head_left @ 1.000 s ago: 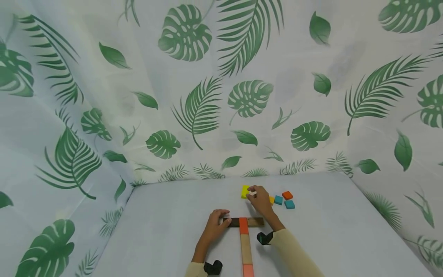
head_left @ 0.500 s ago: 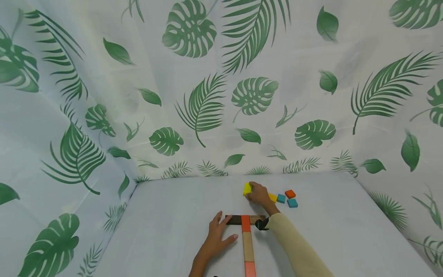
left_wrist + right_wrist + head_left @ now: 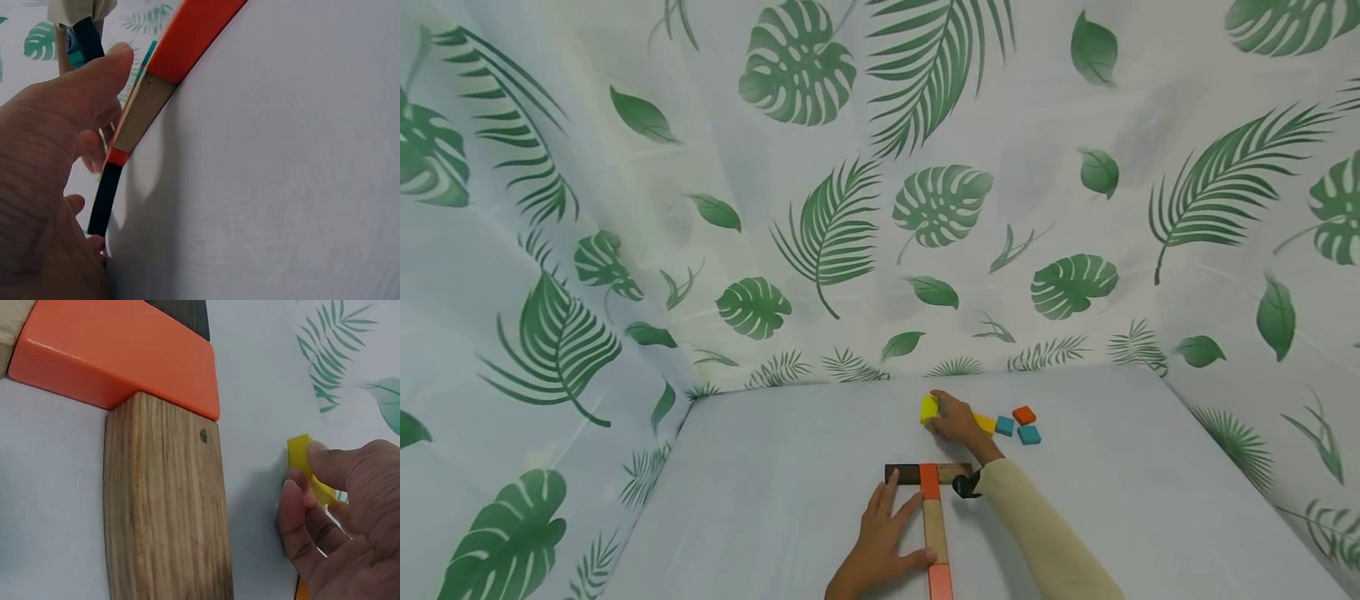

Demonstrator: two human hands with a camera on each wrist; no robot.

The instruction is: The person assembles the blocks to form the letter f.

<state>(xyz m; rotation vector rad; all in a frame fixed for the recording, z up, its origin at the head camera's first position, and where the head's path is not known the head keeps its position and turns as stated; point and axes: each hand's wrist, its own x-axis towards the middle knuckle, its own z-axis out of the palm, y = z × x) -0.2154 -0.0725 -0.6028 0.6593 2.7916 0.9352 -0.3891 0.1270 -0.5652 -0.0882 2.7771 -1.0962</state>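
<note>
The left hand (image 3: 883, 537) spreads straight fingers by a dark block (image 3: 908, 474), beside which a glossy orange block (image 3: 929, 480) meets a grained wooden block (image 3: 953, 472); whether they touch is unclear. Toward one o'clock from it, well apart, is a smooth yellow block (image 3: 928, 408), long axis roughly twelve to six, at ten o'clock from the nearer right hand (image 3: 955, 419), whose thumb and curled fingers pinch it.

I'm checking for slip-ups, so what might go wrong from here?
The right hand, merely pinching the yellow block, might drop it. The left hand, spread at the black block and orange block, may nudge them apart. The black wrist device, overlapping the brown block in the head view, could knock it.
</note>
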